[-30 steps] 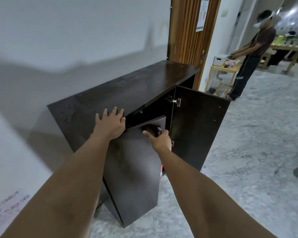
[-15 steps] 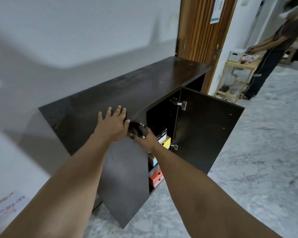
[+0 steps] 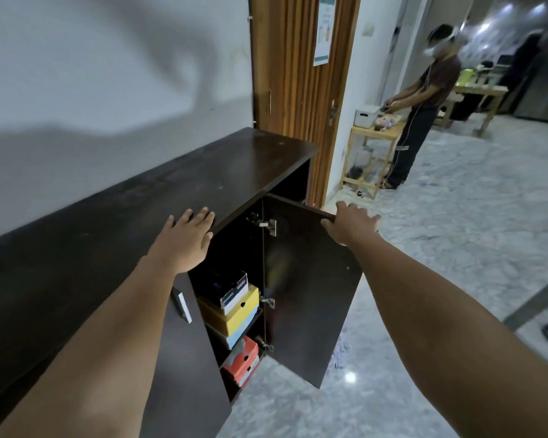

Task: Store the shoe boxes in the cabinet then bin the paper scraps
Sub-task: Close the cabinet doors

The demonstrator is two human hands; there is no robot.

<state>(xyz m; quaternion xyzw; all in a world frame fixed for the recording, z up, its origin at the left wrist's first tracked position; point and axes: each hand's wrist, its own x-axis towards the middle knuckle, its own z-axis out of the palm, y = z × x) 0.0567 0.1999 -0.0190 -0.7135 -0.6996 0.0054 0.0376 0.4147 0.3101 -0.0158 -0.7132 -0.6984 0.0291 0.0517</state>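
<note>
My right hand (image 3: 350,226) has left the near door and now grips the open far door's (image 3: 310,289) top edge. My left hand (image 3: 184,240) stays flat, fingers spread, on the cabinet (image 3: 140,210) surface, holding nothing; stacked shoe boxes (image 3: 234,308) now show inside.

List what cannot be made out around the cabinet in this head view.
- Cabinet interior left of the boxes: hidden by the left door.
- Lowest orange box: partly cut off by the right door.
- Paper scraps and bin: none identifiable.
- Box labels: too small.

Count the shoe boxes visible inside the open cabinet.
4: black box on top, yellow box under it, pale blue box beneath, orange box on the lower shelf. More may be hidden.
</note>
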